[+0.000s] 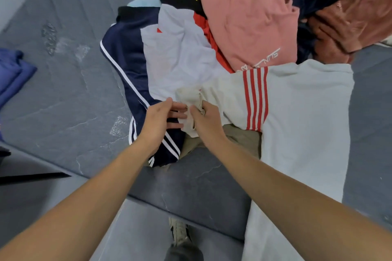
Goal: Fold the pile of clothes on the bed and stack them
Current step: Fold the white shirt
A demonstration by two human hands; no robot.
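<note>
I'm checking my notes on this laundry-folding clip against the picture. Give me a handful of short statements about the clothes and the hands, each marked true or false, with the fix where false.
1. The right hand pinches a bunched edge of the cream garment with red stripes. True.
2. The left hand grips the pink garment. False: its fingers are straight, beside the cream cloth, far from the pink one.
3. The navy shorts with white stripes lie left of the white garment. True.
4. The pink garment is neatly folded. False: it lies crumpled on the pile.
5. A blue garment lies apart at the left edge. True.

Khaki garment [244, 137] mostly buried under the pile; rust velvet [360, 12] cut off at right
</note>
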